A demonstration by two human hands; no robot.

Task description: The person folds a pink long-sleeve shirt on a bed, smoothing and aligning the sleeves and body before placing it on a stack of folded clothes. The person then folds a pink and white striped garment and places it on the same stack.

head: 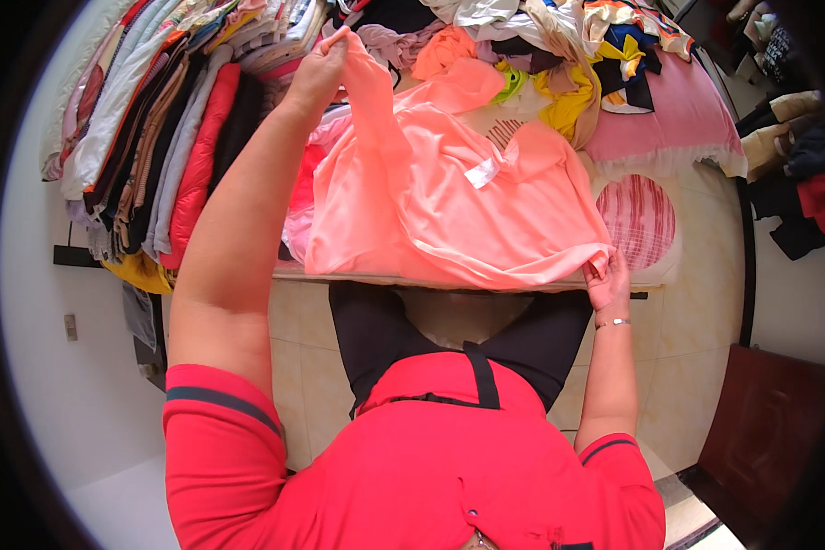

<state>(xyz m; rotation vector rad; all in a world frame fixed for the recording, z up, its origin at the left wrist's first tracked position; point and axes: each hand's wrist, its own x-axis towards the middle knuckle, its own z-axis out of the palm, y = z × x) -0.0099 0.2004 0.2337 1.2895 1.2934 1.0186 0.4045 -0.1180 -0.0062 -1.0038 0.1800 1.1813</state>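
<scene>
A coral-pink long-sleeved top [454, 199] lies spread before me, its front part over the near edge of a low bed or table [650, 275]. A white label [482, 173] shows near its collar. My left hand [323, 69] is raised at the far left, pinching the end of one sleeve and pulling it up. At the near right corner, my right hand [608, 278] grips the hem between thumb and fingers. The second sleeve [467, 82] seems to stretch away toward the heap behind.
Folded clothes stand in a tall stack [158, 137] at the left, including a red puffer jacket [210, 165]. Behind the top is a heap of loose garments [515, 41]. A pink cloth [667, 117] covers the far right. More clothes [797, 158] hang or lie at the right edge.
</scene>
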